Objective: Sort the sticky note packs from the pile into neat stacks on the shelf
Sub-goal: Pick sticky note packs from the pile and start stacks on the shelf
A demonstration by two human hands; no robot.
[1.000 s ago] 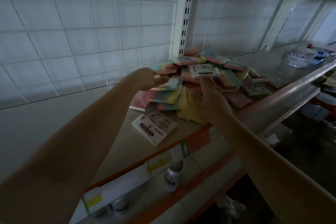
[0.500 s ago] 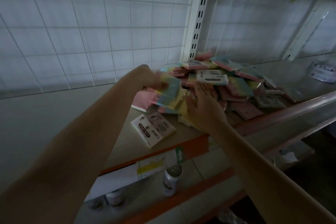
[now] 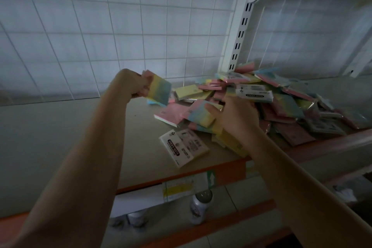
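Reading labels: a white-backed pack [image 3: 184, 147] lying alone near the shelf's front edge says "STICKY NOTE"; another label-up pack [image 3: 254, 93] on top of the pile says the same; smaller print is too blurred.
Left hand [image 3: 132, 84]: fingers curled, pinching a pink-yellow-blue pack [image 3: 159, 89] by its left edge, held tilted above the shelf, left of the pile.
Right hand [image 3: 234, 116]: fingers curled onto a striped pack [image 3: 201, 113] at the pile's near left side, thumb on its top face.
Pile [image 3: 281, 102]: loose, overlapping pastel packs, right part of the shelf [image 3: 80, 137], reaching the far white upright [image 3: 239, 32].
Behind: wire grid panel [image 3: 120, 26].
Below: orange shelf edge with price tags [image 3: 181, 187]; a can [image 3: 199, 206] on the lower level.
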